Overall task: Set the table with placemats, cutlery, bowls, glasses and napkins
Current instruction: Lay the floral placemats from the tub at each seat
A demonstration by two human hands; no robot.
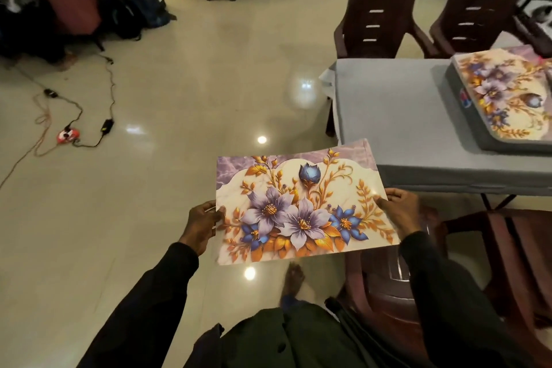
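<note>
Left hand (204, 225) pinches the left short edge of the placemat (301, 206), thumb on top and fingers underneath. Right hand (398, 212) grips the right short edge the same way, fingers curled round it. On my feed the placemat is held flat in the air, flower print up, over the floor (179, 84) and just off the near left corner of the table (403, 116). Its far right corner overlaps the table's near edge in view (touching or not, I can't tell). The table has a grey cover. Toward its right edge sits a grey box (478, 125), maybe a tray, with a second mat (507, 98) of the same print on top. Two dark chairs (379, 12) stand at the table's far edge. Another chair (388, 293) is just below the right arm, by the near edge. Well off to the left, cables (89, 128) trail across the floor, and bags (143, 6) are piled at the far left.
</note>
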